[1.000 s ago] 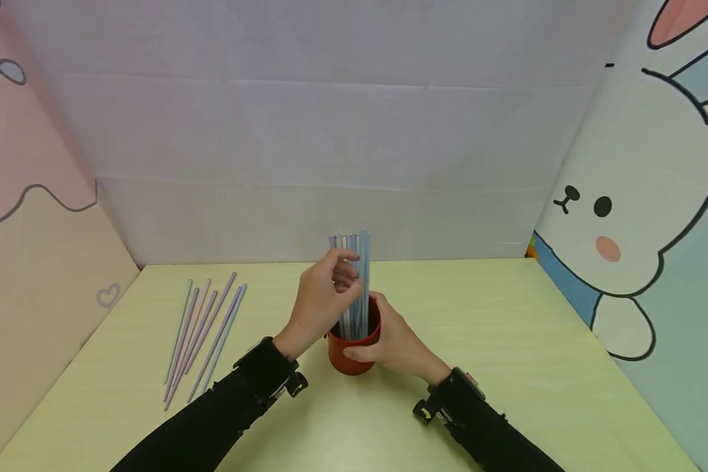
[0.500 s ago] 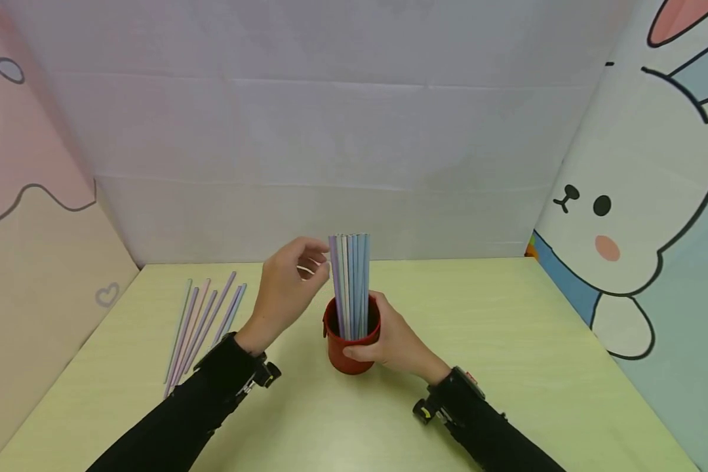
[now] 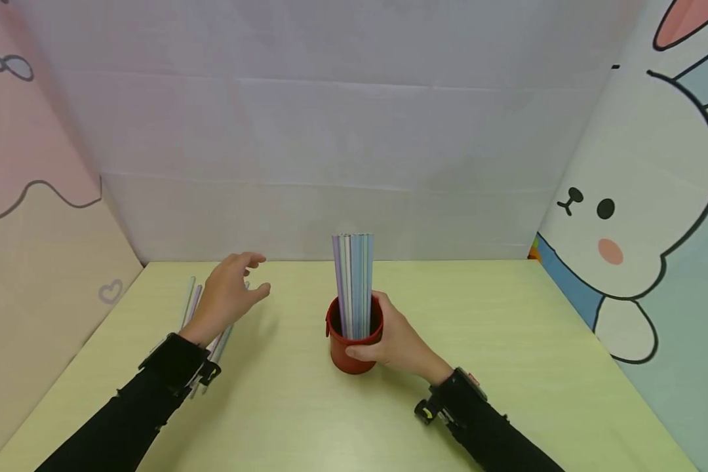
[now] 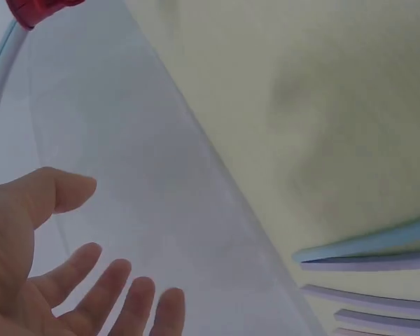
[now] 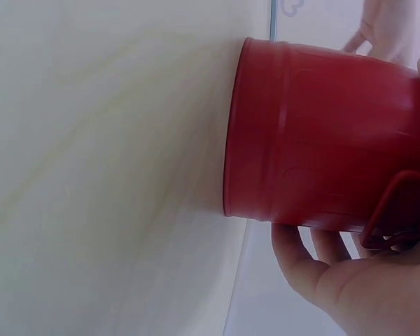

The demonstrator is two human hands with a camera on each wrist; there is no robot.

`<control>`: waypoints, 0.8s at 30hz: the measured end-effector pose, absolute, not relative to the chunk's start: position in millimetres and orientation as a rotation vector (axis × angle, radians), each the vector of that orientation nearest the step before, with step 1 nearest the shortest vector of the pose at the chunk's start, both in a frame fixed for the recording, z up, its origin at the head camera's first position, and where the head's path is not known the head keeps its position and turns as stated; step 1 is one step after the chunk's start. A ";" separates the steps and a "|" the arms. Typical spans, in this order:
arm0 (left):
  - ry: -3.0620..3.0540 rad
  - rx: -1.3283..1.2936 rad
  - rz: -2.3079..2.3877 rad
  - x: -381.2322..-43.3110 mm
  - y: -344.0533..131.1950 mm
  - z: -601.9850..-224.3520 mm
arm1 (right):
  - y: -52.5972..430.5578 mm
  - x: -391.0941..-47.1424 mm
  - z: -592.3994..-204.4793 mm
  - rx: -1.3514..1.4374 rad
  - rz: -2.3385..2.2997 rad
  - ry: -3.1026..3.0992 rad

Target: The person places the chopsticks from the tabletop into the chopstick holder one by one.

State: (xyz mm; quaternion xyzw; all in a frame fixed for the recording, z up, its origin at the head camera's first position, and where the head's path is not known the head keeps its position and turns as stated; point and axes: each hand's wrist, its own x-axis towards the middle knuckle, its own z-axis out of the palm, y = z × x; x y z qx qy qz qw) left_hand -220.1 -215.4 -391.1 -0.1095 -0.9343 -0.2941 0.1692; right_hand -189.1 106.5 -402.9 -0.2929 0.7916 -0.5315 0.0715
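Note:
My right hand (image 3: pixel 398 337) grips the side of a small red metal bucket (image 3: pixel 353 359), thumb at the front and fingers behind. The bucket (image 5: pixel 329 136) has a small wire handle bracket (image 5: pixel 399 210) in the right wrist view. Upright inside it stands a bundle of straws (image 3: pixel 354 282) in purple, white and blue. My left hand (image 3: pixel 227 295) is over the loose straws on the left, fingers spread and holding nothing. Those loose straws (image 4: pixel 378 245), blue, purple and pink, lie on the table in the left wrist view. In the head view, my left hand and forearm hide most of them.
A pale yellow table (image 3: pixel 478 328) lies under everything. White cloth (image 3: pixel 354 131) hangs behind its back edge. On the right stands a panel with a cartoon rabbit (image 3: pixel 625 229), and a pink and cream panel (image 3: pixel 41 262) borders the left side.
My left hand has moved left from the straws in the bucket to over the loose straws, its fingers opening out. My right hand still holds the bucket in place.

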 end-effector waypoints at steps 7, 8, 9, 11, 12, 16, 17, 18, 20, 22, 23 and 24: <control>-2.821 -0.300 -0.757 -216.2 -231.9 -414.9 | 106.5 -189.8 -403.9 -0.885 -1.599 2.373; -2.835 -0.303 -0.757 -215.3 -233.1 -417.4 | 106.8 -189.8 -404.1 -0.882 -1.598 2.375; -2.853 -0.302 -0.761 -214.6 -234.2 -420.2 | 107.0 -189.9 -404.3 -0.880 -1.598 2.376; -2.891 -0.299 -0.764 -212.9 -236.5 -425.4 | 107.1 -190.1 -404.1 -0.879 -1.597 2.375; -2.912 -0.291 -0.762 -211.9 -237.4 -428.0 | 107.1 -190.1 -404.0 -0.876 -1.594 2.378; -2.971 -0.256 -0.742 -208.2 -239.8 -437.4 | 106.8 -189.4 -402.5 -0.873 -1.587 2.387; -2.976 -0.255 -0.728 -207.5 -240.2 -439.3 | 106.7 -189.1 -401.9 -0.874 -1.586 2.390; -2.978 -0.252 -0.723 -206.6 -240.6 -441.0 | 106.4 -188.8 -401.3 -0.876 -1.585 2.391; -2.980 -0.248 -0.712 -205.1 -241.3 -443.6 | 106.1 -188.3 -400.1 -0.879 -1.583 2.392; -2.981 -0.246 -0.701 -204.2 -242.3 -445.4 | 106.0 -188.4 -399.9 -0.882 -1.581 2.394; -2.983 -0.246 -0.702 -204.1 -243.1 -446.4 | 106.2 -188.8 -400.6 -0.883 -1.582 2.394; -2.987 -0.244 -0.701 -204.1 -243.9 -447.0 | 106.4 -189.5 -401.8 -0.883 -1.584 2.394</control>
